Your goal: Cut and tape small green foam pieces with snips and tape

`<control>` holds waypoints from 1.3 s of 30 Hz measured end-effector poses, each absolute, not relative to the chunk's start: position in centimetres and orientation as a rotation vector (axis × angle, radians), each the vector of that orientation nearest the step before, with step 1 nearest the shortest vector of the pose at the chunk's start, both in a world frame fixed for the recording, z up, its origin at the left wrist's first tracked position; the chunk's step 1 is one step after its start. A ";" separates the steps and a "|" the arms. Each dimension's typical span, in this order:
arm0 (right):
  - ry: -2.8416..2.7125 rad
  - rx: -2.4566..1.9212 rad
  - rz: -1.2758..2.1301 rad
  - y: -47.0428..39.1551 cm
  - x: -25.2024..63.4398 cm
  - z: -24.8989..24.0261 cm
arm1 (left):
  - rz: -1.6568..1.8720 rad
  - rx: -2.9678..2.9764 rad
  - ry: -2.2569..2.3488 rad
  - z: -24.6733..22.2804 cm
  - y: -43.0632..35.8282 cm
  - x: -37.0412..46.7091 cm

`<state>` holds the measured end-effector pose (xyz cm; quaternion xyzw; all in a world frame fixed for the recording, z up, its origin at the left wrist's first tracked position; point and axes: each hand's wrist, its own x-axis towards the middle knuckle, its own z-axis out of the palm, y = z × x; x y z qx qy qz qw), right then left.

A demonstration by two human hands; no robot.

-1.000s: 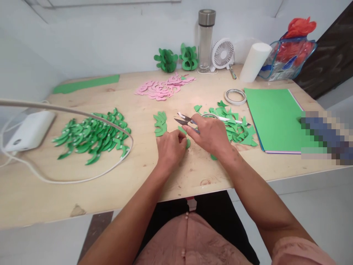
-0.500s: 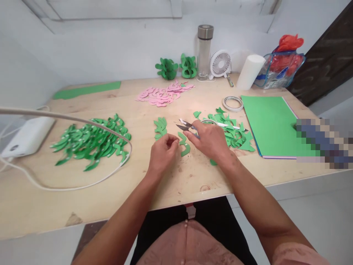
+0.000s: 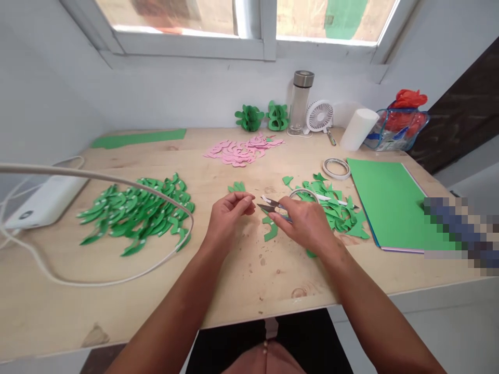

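Note:
My right hand (image 3: 306,221) is closed round a pair of scissors (image 3: 268,206), whose dark blades stand apart and point left. A small white strip (image 3: 268,199) sits at the upper blade. Just left of the blade tips, my left hand (image 3: 230,213) is closed in a pinch; whatever its fingertips hold is too small to make out. Between the hands and nearer to me lies a curved green paper piece (image 3: 270,229), partly under the scissors. Behind my left hand, more green paper cutouts (image 3: 236,187) show, mostly hidden.
At left lies a pile of green paper cutouts (image 3: 140,210) with white dabs; a white cable (image 3: 117,283) loops round it. Pink cutouts (image 3: 241,150) lie at the back. Right are green scraps (image 3: 339,208), a tape roll (image 3: 336,169) and green sheets (image 3: 390,208). A bottle (image 3: 300,104) stands behind.
The camera has tilted up, so the window shows and the table sits lower in view. My left hand has moved away from me, closer to the scissor tips, and now covers more of the green cutouts.

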<state>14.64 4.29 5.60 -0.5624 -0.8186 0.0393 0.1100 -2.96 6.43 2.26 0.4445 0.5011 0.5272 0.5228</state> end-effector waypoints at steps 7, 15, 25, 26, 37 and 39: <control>-2.453 -1.614 0.116 4.1 14.4 5.5 | 1.201 1.110 1.193 2.2 6.3 -3.2; -2.484 -1.626 0.120 4.1 14.3 5.5 | 1.181 1.135 1.208 2.7 6.0 -3.1; -2.510 -1.621 0.127 4.1 14.2 5.5 | 1.204 1.161 1.227 2.7 6.0 -3.2; -2.513 -1.620 0.129 4.1 14.1 5.5 | 1.208 1.171 1.232 2.7 6.0 -3.2; -2.510 -1.595 0.144 4.1 14.1 5.4 | 1.184 1.211 1.224 2.5 6.2 -3.2; -2.511 -1.601 0.141 4.1 14.1 5.5 | 1.173 1.230 1.220 2.5 6.2 -3.1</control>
